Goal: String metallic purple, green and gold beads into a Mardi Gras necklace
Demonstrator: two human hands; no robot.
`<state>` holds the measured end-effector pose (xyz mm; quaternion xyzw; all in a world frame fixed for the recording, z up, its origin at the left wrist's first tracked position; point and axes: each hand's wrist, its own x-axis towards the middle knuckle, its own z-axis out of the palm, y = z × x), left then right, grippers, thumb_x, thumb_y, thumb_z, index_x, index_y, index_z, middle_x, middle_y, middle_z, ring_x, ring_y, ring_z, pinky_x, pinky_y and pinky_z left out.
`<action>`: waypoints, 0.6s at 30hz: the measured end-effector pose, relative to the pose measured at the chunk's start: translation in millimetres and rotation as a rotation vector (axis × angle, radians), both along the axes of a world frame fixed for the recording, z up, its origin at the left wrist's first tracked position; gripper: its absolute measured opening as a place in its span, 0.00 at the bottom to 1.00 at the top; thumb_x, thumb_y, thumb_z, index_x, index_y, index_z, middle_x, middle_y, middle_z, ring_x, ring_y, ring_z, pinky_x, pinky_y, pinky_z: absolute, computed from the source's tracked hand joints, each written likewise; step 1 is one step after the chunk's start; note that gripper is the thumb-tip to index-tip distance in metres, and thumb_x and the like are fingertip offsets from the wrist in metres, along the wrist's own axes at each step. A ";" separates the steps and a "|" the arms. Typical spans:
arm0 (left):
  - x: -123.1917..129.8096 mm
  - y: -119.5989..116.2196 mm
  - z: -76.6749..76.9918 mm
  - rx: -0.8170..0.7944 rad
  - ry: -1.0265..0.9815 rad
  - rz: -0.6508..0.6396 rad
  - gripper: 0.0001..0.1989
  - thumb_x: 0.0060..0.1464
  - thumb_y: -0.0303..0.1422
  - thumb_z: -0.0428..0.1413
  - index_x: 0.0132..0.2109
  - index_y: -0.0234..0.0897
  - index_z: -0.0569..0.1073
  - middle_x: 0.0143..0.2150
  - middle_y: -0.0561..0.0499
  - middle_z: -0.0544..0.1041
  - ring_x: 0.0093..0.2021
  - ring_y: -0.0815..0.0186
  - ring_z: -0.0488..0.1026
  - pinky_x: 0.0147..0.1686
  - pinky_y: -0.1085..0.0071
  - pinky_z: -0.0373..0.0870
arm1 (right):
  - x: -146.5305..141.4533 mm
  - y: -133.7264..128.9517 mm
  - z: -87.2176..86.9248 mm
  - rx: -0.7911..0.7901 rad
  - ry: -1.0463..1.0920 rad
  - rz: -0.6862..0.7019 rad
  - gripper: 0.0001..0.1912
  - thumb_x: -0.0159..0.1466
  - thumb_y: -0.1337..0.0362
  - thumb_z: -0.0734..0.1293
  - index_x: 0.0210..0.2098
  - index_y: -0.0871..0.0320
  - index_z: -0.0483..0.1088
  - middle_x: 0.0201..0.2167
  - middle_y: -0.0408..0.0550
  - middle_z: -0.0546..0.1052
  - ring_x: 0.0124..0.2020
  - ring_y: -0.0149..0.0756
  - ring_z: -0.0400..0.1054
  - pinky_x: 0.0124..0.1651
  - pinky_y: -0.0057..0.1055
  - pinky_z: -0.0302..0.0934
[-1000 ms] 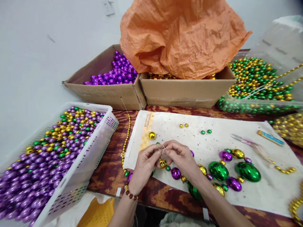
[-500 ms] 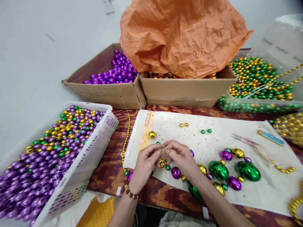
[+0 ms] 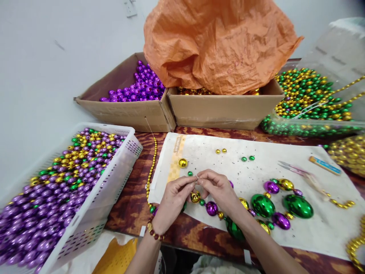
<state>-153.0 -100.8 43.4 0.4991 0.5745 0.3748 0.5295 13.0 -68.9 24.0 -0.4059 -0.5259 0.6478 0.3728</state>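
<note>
My left hand (image 3: 176,197), a bead bracelet (image 3: 154,230) at its wrist, and my right hand (image 3: 218,190) meet fingertip to fingertip over the white cloth (image 3: 273,152). Both are closed in a pinch on a thin pale string (image 3: 197,177), of which only a short bit shows. Just below the fingers lies a gold bead (image 3: 195,196) of a strand, followed by a small green bead (image 3: 202,202) and a purple bead (image 3: 211,208). The strand runs on under my right forearm. A loose green bead (image 3: 190,173) and a larger gold bead (image 3: 183,163) lie beyond my left fingers.
Large green beads (image 3: 298,206), scissors (image 3: 293,168) and a box cutter (image 3: 325,166) lie to the right. A white basket (image 3: 122,152) of mixed beads stands left, cardboard boxes (image 3: 225,110) at the back. A thin gold bead string (image 3: 152,167) hangs beside the cloth.
My left hand has shifted very slightly left, and the green bead beyond its fingertips shows more fully. Both hands keep their pinch at the string.
</note>
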 end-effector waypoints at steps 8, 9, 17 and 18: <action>-5.5 13.6 23.2 0.392 0.549 -0.356 0.17 0.63 0.30 0.47 0.53 0.44 0.75 0.32 0.48 0.73 0.32 0.65 0.69 0.34 0.72 0.61 | 4.9 7.1 -1.6 -0.091 0.073 0.055 0.11 0.62 0.56 0.67 0.35 0.58 0.72 0.29 0.41 0.73 0.23 0.27 0.67 0.28 0.25 0.63; -5.8 15.7 25.7 0.409 0.604 -0.399 0.17 0.63 0.29 0.46 0.52 0.43 0.75 0.31 0.48 0.72 0.31 0.65 0.69 0.33 0.72 0.61 | 5.7 8.5 -0.9 -0.098 0.075 0.069 0.11 0.62 0.56 0.67 0.35 0.58 0.72 0.28 0.41 0.73 0.23 0.27 0.68 0.28 0.25 0.63; -7.0 31.8 26.4 0.443 0.758 -0.492 0.15 0.62 0.26 0.47 0.51 0.41 0.73 0.40 0.47 0.78 0.40 0.62 0.74 0.39 0.71 0.64 | 8.9 21.4 2.3 -0.115 0.080 -0.116 0.13 0.61 0.56 0.67 0.34 0.61 0.74 0.20 0.42 0.73 0.17 0.28 0.66 0.21 0.23 0.60; -7.5 34.3 25.3 0.429 0.776 -0.479 0.14 0.62 0.27 0.47 0.50 0.41 0.72 0.41 0.47 0.78 0.41 0.62 0.74 0.40 0.70 0.64 | 9.4 22.9 2.6 -0.126 0.122 -0.145 0.13 0.62 0.56 0.67 0.34 0.60 0.74 0.21 0.42 0.74 0.17 0.27 0.66 0.21 0.23 0.60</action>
